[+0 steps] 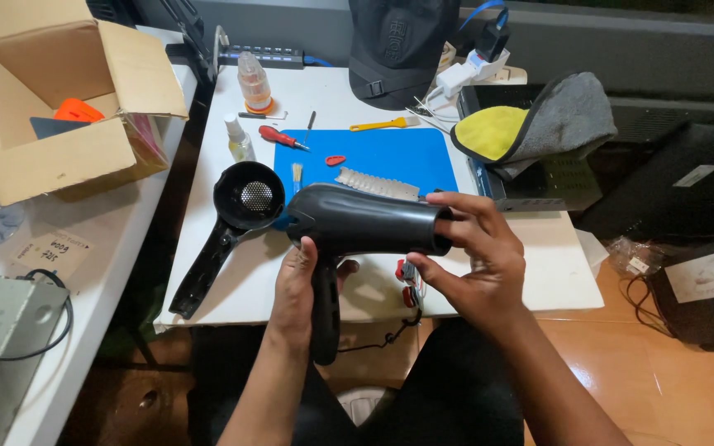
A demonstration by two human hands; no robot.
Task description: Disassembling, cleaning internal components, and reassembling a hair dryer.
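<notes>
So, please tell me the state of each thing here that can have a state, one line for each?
Hair dryer shell: held in the air, gripped by both hands.
Left hand: closed around the handle.
Right hand: fingers on the nozzle end.
Second shell half: lying on the table, inside facing up.
Cardboard box: open, flaps up.
Dropper bottle: upright, capped.
Red screwdriver: lying flat.
Grey and yellow cloth: folded over.

The right hand (477,260) covers the black hair dryer's (357,221) nozzle mouth.
</notes>
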